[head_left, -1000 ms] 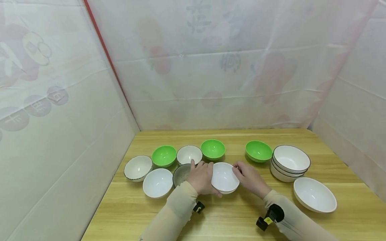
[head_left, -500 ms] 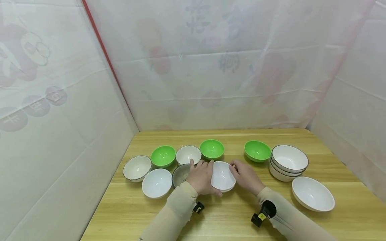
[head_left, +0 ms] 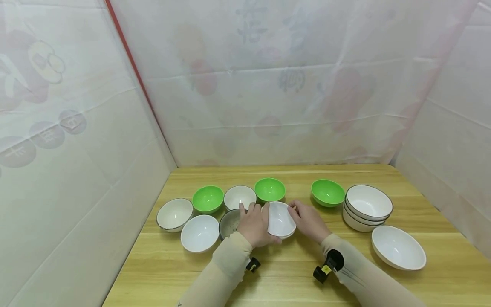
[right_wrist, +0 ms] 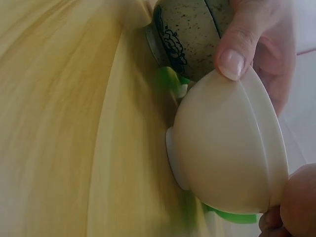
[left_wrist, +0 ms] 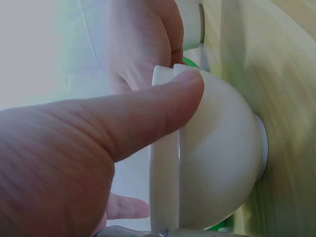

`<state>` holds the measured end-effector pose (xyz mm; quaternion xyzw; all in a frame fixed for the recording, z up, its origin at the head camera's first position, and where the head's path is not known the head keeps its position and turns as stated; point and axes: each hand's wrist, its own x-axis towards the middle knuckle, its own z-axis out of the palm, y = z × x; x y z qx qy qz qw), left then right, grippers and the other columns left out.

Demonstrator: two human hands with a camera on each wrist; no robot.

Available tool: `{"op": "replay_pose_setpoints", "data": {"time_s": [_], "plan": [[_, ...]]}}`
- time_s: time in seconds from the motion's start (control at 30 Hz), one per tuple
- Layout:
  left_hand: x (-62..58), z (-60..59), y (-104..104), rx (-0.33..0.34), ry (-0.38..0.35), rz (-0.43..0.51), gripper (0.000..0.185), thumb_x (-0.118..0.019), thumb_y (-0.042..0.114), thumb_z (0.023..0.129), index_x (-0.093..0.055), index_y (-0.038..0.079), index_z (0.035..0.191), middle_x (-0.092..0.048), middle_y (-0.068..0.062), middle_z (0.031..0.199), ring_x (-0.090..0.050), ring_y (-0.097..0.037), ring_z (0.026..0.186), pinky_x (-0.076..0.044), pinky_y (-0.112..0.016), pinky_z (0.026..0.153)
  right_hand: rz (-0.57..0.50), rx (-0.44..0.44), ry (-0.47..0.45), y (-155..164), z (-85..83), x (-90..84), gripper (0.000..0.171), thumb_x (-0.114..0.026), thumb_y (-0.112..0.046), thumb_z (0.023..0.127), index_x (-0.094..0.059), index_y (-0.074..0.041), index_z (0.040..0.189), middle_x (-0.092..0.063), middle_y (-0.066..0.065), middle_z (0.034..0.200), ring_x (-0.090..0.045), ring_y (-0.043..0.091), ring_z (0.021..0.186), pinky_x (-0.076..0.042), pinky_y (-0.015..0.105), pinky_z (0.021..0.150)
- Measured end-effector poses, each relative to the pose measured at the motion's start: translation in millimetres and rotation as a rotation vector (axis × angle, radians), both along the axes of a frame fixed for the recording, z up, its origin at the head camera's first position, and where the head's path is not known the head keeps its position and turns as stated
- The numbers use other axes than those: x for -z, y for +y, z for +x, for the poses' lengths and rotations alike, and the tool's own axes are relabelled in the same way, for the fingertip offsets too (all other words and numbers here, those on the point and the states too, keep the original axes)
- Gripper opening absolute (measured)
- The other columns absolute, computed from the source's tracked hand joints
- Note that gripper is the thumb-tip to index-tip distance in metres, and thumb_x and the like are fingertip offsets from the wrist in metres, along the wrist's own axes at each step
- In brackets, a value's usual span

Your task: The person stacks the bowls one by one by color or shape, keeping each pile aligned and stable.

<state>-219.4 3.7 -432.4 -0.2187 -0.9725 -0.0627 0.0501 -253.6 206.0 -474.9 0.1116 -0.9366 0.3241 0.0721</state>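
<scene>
Both hands, left hand (head_left: 255, 224) and right hand (head_left: 309, 221), grip two nested white bowls (head_left: 280, 219) (lower bowl mostly hidden) tilted above the bench (head_left: 291, 277).

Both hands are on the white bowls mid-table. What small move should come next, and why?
Probably lift them a little higher. The left hand and right hand grip two nested white bowls, tilted, beside the speckled bowl, and the wrist views show their foot close to the table.
</scene>
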Motion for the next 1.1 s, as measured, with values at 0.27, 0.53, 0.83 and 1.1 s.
{"op": "replay_pose_setpoints", "data": {"time_s": [0.27, 0.53, 0.83, 1.1], "plan": [[-0.6, 1.0, 0, -0.046, 0.03, -0.006, 0.107, -0.072, 0.074, 0.062, -0.044, 0.006, 0.139, -0.056, -0.015, 0.119, -0.043, -0.032, 0.124, -0.023, -0.068, 0.103, -0.035, 0.039, -0.001, -8, -5.2, 2.3, 0.016, -0.055, -0.024, 0.098, -0.063, -0.011, 0.102, -0.059, -0.001, 0.076, -0.053, 0.013, 0.065, -0.045, 0.028, 0.057], [-2.7, 0.5, 0, -0.088, 0.012, 0.016, 0.103, -0.075, 0.07, 0.062, -0.045, 0.006, 0.137, -0.054, -0.016, 0.12, -0.041, -0.033, 0.125, -0.023, -0.067, 0.104, -0.074, 0.061, -0.002, -12, -11.2, 4.4, 0.019, -0.056, -0.025, 0.098, -0.064, -0.009, 0.104, -0.059, 0.001, 0.078, -0.052, 0.015, 0.067, -0.045, 0.029, 0.059], [-2.3, -0.8, 1, -0.088, 0.045, 0.01, 0.098, -0.074, 0.07, 0.063, -0.049, 0.007, 0.134, -0.053, -0.015, 0.123, -0.043, -0.032, 0.123, -0.026, -0.066, 0.104, -0.11, 0.07, -0.018, -14, -16.8, 4.1, 0.021, -0.057, -0.026, 0.097, -0.065, -0.008, 0.104, -0.06, 0.001, 0.078, -0.053, 0.015, 0.067, -0.046, 0.029, 0.058], [-2.6, -1.1, 1, -0.093, 0.047, 0.003, 0.098, -0.073, 0.071, 0.064, -0.049, 0.007, 0.133, -0.055, -0.015, 0.117, -0.045, -0.031, 0.121, -0.025, -0.066, 0.104, -0.119, 0.067, -0.044, -13, -18.7, 2.6, 0.023, -0.058, -0.028, 0.097, -0.066, -0.008, 0.105, -0.061, 0.002, 0.077, -0.053, 0.015, 0.066, -0.046, 0.03, 0.057]]}}
